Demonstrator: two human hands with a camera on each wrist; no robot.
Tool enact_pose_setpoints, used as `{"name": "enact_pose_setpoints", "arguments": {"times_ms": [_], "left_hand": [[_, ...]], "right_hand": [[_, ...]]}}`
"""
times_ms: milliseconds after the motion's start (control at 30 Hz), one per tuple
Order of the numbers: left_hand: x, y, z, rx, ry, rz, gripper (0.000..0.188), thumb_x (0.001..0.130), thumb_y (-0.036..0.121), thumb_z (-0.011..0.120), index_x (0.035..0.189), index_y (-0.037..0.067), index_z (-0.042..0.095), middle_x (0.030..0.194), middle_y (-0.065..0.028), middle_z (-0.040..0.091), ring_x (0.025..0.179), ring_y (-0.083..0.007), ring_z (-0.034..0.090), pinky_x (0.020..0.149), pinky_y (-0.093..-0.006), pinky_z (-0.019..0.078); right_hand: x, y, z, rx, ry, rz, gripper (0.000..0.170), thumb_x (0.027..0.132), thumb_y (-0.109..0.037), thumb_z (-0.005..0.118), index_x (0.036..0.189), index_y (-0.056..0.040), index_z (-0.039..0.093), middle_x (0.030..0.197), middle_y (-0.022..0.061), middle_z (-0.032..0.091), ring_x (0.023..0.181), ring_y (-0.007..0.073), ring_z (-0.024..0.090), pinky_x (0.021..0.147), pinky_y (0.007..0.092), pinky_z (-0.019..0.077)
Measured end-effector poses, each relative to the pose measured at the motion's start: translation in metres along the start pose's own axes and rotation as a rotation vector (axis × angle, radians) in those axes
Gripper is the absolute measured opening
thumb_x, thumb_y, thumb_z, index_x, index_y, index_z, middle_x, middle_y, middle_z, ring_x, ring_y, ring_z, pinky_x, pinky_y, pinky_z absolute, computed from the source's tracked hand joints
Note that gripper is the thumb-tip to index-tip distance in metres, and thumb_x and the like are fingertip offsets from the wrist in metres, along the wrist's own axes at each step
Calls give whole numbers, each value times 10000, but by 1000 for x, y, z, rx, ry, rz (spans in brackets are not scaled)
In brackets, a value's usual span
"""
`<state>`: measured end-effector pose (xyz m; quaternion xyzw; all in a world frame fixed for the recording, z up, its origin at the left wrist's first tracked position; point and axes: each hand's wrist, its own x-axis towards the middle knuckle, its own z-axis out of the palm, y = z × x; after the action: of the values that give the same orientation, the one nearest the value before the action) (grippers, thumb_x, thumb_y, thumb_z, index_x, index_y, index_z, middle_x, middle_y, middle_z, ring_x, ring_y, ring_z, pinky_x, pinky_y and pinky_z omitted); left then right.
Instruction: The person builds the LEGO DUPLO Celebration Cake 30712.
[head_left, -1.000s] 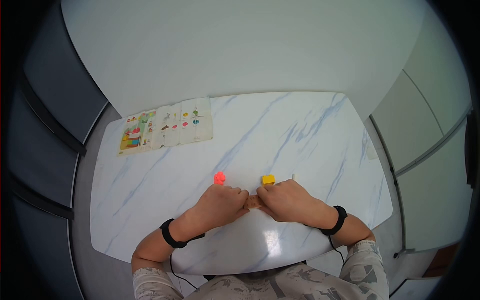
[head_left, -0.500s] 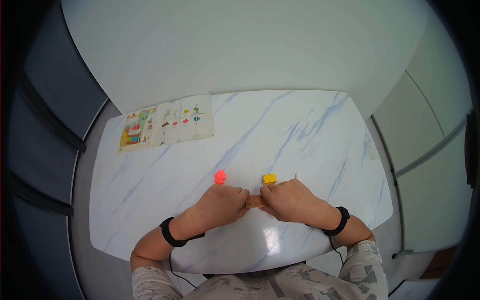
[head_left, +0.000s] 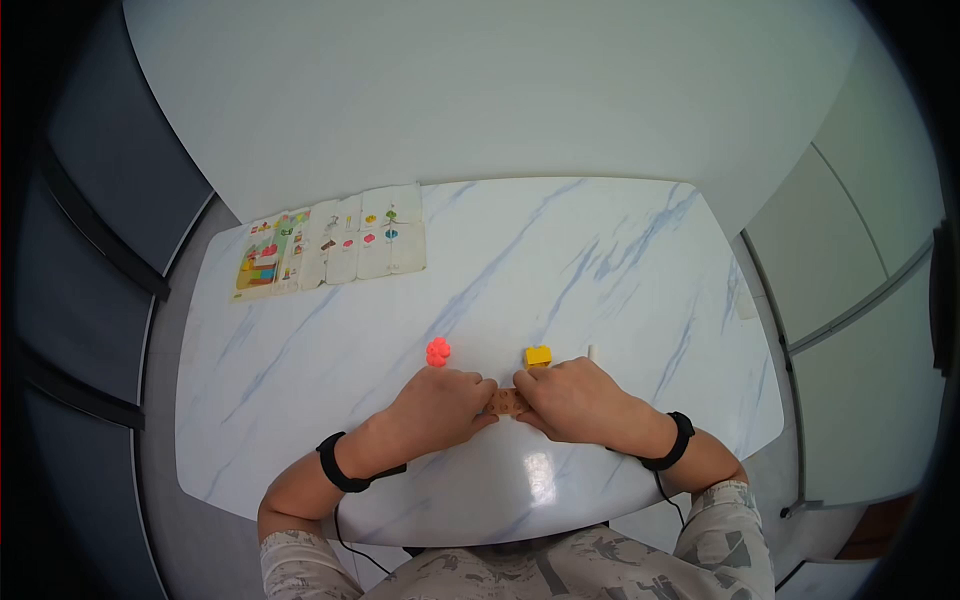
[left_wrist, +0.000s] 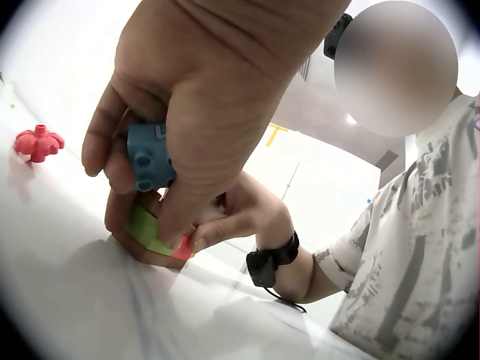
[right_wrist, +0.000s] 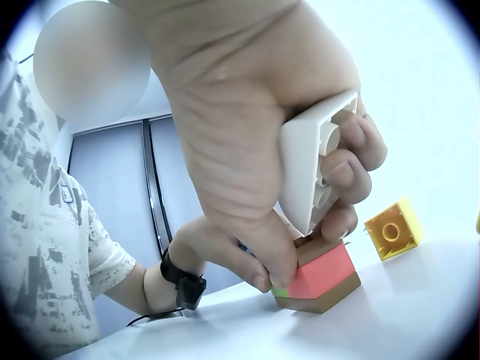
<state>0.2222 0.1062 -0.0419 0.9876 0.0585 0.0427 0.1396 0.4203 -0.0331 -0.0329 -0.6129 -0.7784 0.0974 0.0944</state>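
Brick stack (right_wrist: 324, 280) on table (head_left: 600, 270), left hand (head_left: 442, 408) and right hand (head_left: 578, 402) pinching 1 end each; left also cups blue brick (left_wrist: 146, 156), right white brick (right_wrist: 301, 163). Looks light, stiff, slick plastic; probably best gripped low, by end walls.

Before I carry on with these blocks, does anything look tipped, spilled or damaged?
The yellow block beyond the right hand lies on its side, hollow underside exposed rather than down. The paper sheet on the far left of the table is creased. I see no spill or breakage.
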Motion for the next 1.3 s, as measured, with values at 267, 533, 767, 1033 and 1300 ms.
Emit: {"name": "enact_pose_setpoints", "arguments": {"times_ms": [267, 533, 767, 1033, 1300], "left_hand": [[1, -2, 1, -51, -6, -22, 271, 860, 308, 834, 953, 79, 724, 790, -64, 690, 741, -274, 710, 674, -408, 559], [1, -3, 5, -37, 6, -58, 235, 868, 324, 829, 953, 124, 742, 749, -42, 685, 683, -255, 694, 651, -393, 550], [3, -1, 5, -100, 100, 11, 268, 867, 380, 844, 935, 145, 736, 781, -16, 719, 670, -217, 700, 607, -350, 544], [2, 8, -6, 27, 311, 107, 302, 836, 399, 866, 895, 145, 714, 729, 17, 678, 609, -176, 659, 549, -310, 503], [2, 23, -14, 44, 478, 205, 380, 888, 420, 808, 970, 64, 705, 736, -6, 634, 599, -154, 616, 534, -292, 471]], "right_hand": [[4, 2, -3, 34, -67, 12, 351, 884, -282, 833, 974, -30, 606, 794, 118, 675, 736, 334, 712, 633, 441, 556], [3, -6, -20, 174, 31, -24, 668, 934, -391, 796, 1429, -38, 519, 1068, 145, 662, 824, 336, 724, 682, 443, 579], [11, -6, 6, 265, 61, -92, 1080, 830, -459, 865, 1624, -12, 286, 1097, 171, 643, 904, 366, 708, 752, 437, 580], [8, -14, -11, 410, 113, -74, 1371, 729, -554, 919, 1663, 48, 116, 1088, 195, 674, 886, 379, 703, 767, 428, 567], [5, -18, -20, 464, 160, -90, 1345, 792, -558, 880, 1666, 69, 73, 1086, 209, 641, 910, 392, 703, 776, 447, 572]]}}
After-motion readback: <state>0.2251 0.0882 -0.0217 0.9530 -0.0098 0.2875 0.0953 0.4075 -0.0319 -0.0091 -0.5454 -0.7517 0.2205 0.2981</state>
